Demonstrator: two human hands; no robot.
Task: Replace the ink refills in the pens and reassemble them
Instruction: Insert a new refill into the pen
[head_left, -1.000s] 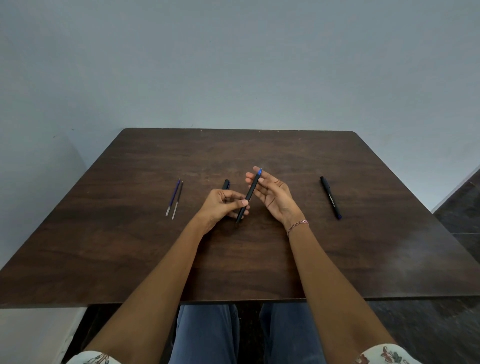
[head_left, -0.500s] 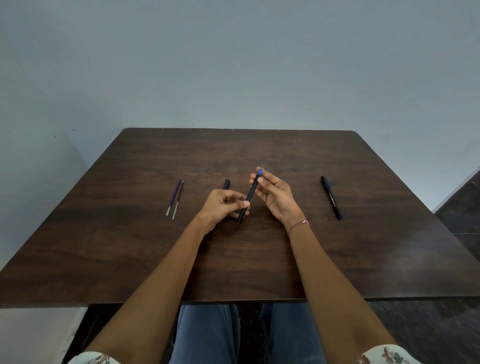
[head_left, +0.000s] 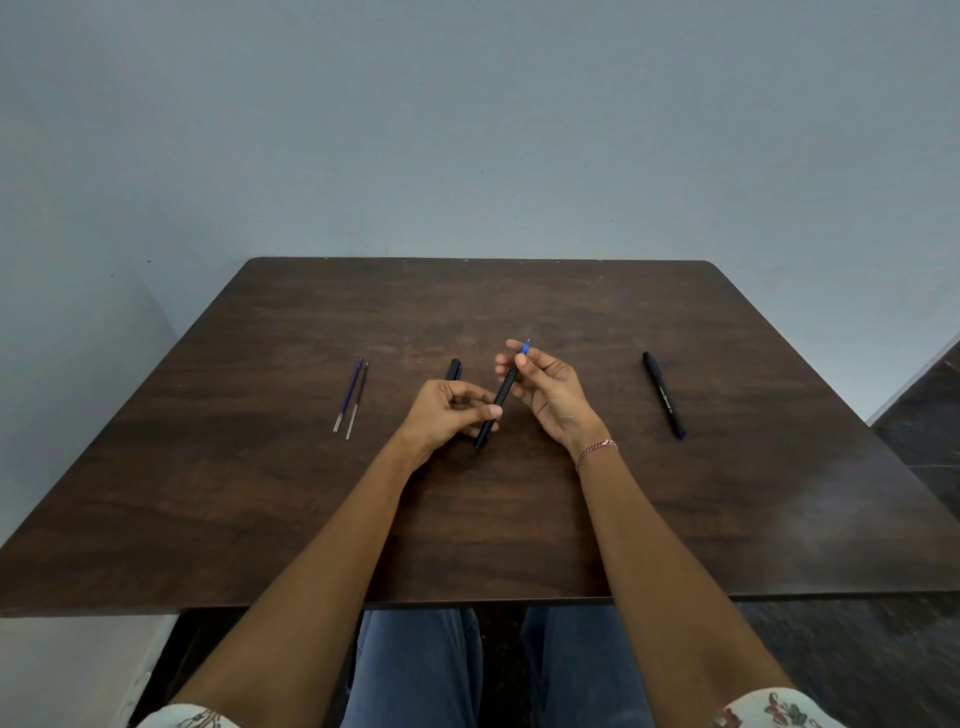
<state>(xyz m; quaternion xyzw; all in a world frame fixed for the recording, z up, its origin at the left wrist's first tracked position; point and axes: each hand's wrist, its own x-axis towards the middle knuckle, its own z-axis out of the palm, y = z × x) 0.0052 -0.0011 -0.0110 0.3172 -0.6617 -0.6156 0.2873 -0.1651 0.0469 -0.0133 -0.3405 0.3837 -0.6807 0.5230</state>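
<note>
Over the middle of the table, the left hand curls round the lower end of a black pen barrel and grips it. Just beyond, the right hand pinches the blue tip at the upper end. The step seems to be freeing the tip to draw out the old refill. Next comes a steady twist or pull along the barrel, though I cannot tell whether it is already loose. Farther back lie a cap, two refills toward the left edge, and a second pen toward the right.

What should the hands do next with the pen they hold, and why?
Probably twist the blue tip loose with the right hand while the left hand steadies the pen barrel: its point is fitted, and both refills lie on the table.
</note>
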